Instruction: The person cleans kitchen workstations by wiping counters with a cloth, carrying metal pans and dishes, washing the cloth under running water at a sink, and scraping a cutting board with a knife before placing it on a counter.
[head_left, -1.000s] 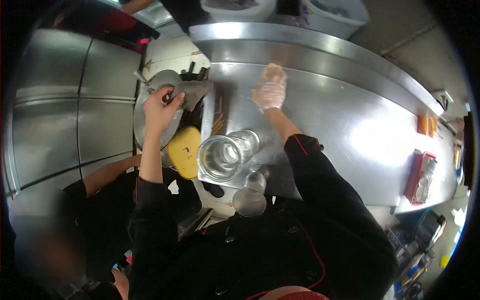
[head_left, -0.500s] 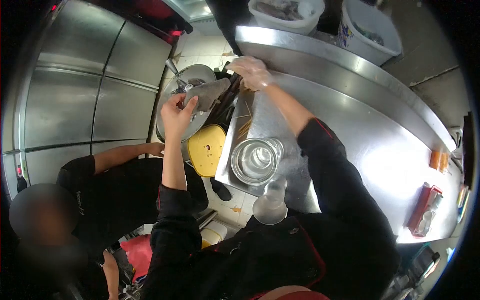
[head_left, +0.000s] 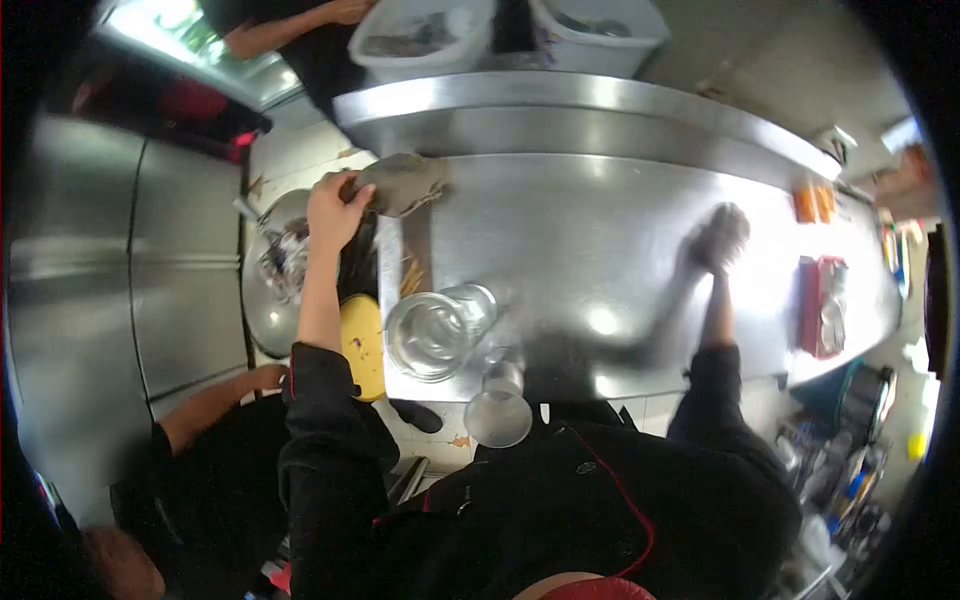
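Note:
My left hand [head_left: 338, 208] is closed on the near end of a flat grey-brown piece [head_left: 402, 184] with a ragged lower edge. I cannot make out its kind. The piece is at the left end of the steel table [head_left: 560, 230]. Far to the right, my gloved right hand [head_left: 724, 238] is over the table with a dark reflection or shadow beside it; motion smears its fingers. A glass jar [head_left: 428, 337] lies near the table's left front corner, with thin wooden sticks [head_left: 411, 276] behind it. At the front edge is a clear cup-like vessel [head_left: 498, 414].
A large metal bowl [head_left: 272, 315] and a yellow lid-like surface [head_left: 362, 345] are left of the table. White tubs [head_left: 425, 55] stand behind its raised back edge. A red box [head_left: 822, 305] and orange containers [head_left: 814, 204] sit at right. Co-workers are at the left and back.
My right hand has swung from the table's left end far to the right. My left hand has moved the grey piece from over the bowl towards the table's back left corner. The view has turned right.

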